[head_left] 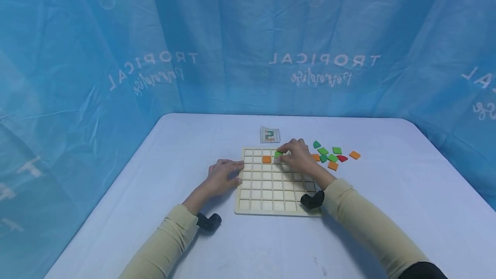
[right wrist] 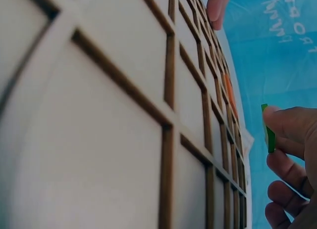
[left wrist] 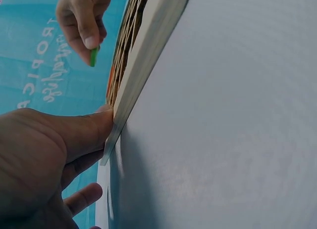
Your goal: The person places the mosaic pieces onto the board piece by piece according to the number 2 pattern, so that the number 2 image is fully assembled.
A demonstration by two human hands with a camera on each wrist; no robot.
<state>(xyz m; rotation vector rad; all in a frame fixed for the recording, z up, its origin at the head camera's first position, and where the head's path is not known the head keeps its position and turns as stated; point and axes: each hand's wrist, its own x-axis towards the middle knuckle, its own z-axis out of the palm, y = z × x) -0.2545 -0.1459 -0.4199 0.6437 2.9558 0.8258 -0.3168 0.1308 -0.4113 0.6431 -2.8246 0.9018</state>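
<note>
A light wooden grid board with square cells lies on the white table. My right hand pinches a green square tile between thumb and fingertips above the board's upper part. In the right wrist view the green tile is seen edge-on, raised off the grid. My left hand touches the board's left edge, its index finger and thumb spread along the side. The left wrist view has the left thumb against the board's rim. An orange square tile sits in a cell near the top.
Right of the board lie several loose tiles, including a green one, a red one and an orange one. Behind the board is a small card with a coloured grid pattern. A blue curtain hangs behind the table.
</note>
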